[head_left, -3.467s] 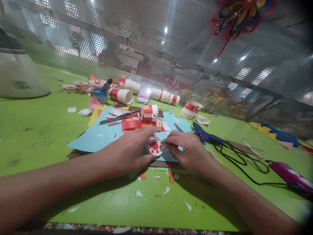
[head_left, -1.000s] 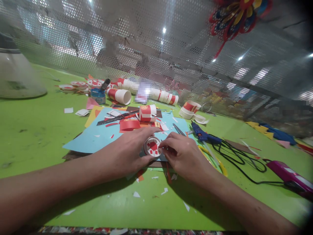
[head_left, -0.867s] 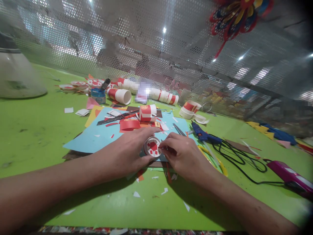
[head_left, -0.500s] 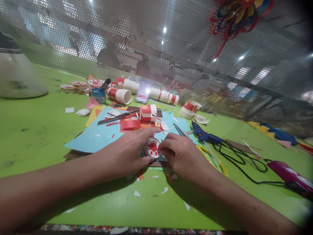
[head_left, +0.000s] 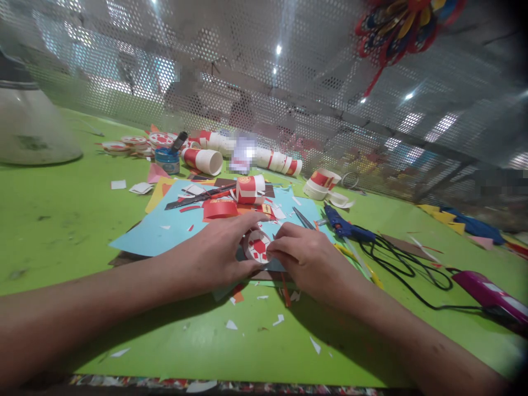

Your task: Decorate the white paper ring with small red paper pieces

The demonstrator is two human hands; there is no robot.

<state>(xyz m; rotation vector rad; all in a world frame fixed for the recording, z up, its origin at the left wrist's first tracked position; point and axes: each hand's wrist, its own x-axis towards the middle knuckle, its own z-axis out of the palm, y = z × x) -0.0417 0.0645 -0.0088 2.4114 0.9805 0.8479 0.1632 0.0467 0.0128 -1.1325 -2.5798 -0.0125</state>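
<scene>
A small round paper cup piece [head_left: 258, 247], white with red paper patches on its face, stands over the blue paper sheet [head_left: 154, 237]. My left hand [head_left: 220, 245] curves around its left side, with thumb below and fingers above, and holds it. At its right rim, my right hand [head_left: 303, 253] has thumb and fingers pinched together; whatever sits between the fingertips is hidden. Just beyond lie a red paper strip [head_left: 220, 209], a red-and-white cup section [head_left: 250, 191] and a black utility knife [head_left: 193, 199]. Yellow-handled scissors [head_left: 304, 218] lie partly behind my right hand.
A blue glue gun [head_left: 346, 226] with a black cable lies to the right, near a magenta device [head_left: 489, 294]. A blue jar [head_left: 167, 160] and cut cup tubes [head_left: 202, 161] stand farther back. Paper scraps [head_left: 315, 345] dot the green table [head_left: 165, 341].
My right hand has shifted slightly at the rim, with its fingertips still pinched. The round cup piece tilts a little differently in my left hand. Other things stay put.
</scene>
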